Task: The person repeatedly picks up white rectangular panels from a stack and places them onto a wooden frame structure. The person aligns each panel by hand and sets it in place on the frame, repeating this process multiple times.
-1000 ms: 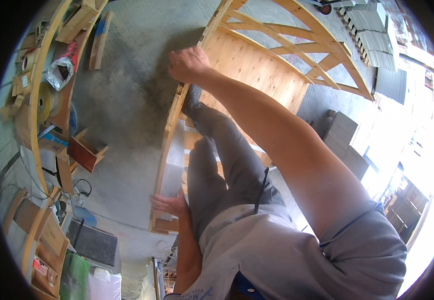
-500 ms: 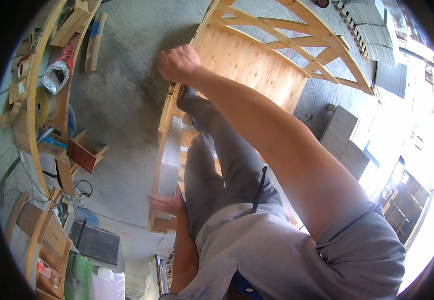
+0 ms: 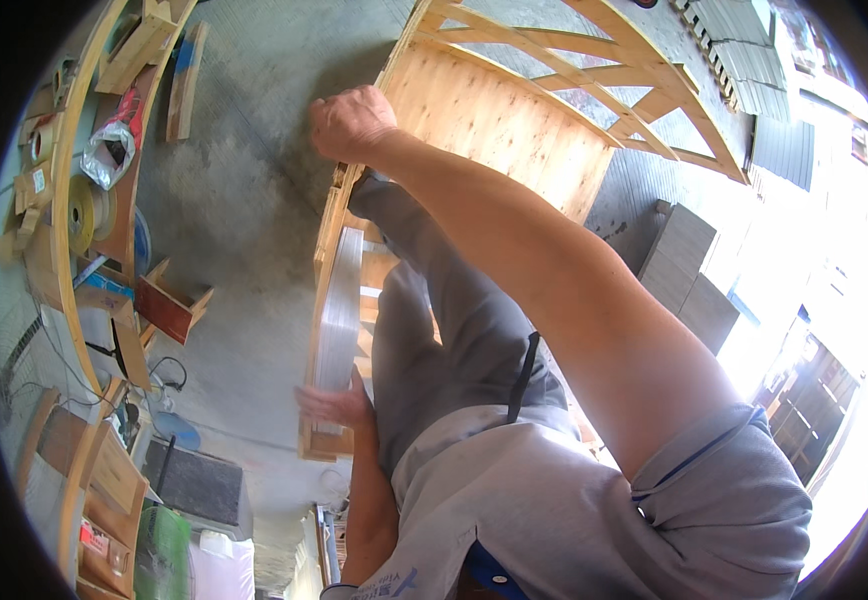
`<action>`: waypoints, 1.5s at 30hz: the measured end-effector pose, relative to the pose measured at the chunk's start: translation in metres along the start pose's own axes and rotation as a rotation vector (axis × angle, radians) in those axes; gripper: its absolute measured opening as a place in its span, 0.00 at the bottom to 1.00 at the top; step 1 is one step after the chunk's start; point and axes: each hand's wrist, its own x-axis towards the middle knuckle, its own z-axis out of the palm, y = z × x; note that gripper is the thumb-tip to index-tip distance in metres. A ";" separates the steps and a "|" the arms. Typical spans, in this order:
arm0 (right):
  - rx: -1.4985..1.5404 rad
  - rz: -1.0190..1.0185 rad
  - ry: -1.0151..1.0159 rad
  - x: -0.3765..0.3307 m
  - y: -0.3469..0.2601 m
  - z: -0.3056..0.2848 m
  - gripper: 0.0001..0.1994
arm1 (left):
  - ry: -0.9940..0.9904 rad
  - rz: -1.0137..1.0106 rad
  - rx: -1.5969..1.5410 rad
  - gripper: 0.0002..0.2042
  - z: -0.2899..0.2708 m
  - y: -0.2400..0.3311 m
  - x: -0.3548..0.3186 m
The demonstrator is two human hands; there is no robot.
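My right hand point(image 3: 354, 123) is closed in a fist at the left edge of the wooden frame point(image 3: 328, 222), and whatever its fingers hold is hidden beneath it. Inside the frame's long left side lies a straight grey board point(image 3: 340, 310), lengthwise beside my legs. My left hand point(image 3: 339, 402) is at the board's near end, thumb pointing along it and fingers stretched to the left, slightly blurred. Bare wood of the frame shows just below that hand.
A plywood panel point(image 3: 499, 120) with curved wooden lattice point(image 3: 634, 80) stands ahead. On the left, a wooden shelf point(image 3: 66, 250) carries spools, tape and offcuts. Stacked grey boards point(image 3: 679, 255) lie to the right. A dark box point(image 3: 199, 480) sits at the lower left.
The grey board has shifted slightly forward, and its near end no longer shows below my left hand. My right hand has moved a little to the left.
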 end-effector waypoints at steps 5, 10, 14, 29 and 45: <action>-0.033 0.024 -0.024 0.001 -0.003 -0.005 0.12 | 0.069 0.031 0.039 0.52 0.001 0.001 0.003; -0.024 0.021 -0.037 -0.002 -0.003 -0.008 0.12 | 0.085 0.049 0.051 0.52 0.002 0.000 0.004; -0.035 0.024 -0.039 -0.001 -0.006 -0.008 0.12 | 0.062 0.031 0.039 0.50 0.002 0.000 0.001; -0.020 0.052 0.007 0.003 -0.004 0.001 0.11 | 0.002 0.006 -0.005 0.51 -0.011 0.007 0.008; 0.016 -0.060 0.126 0.000 0.004 0.008 0.12 | -0.007 0.033 -0.035 0.51 -0.016 0.009 0.010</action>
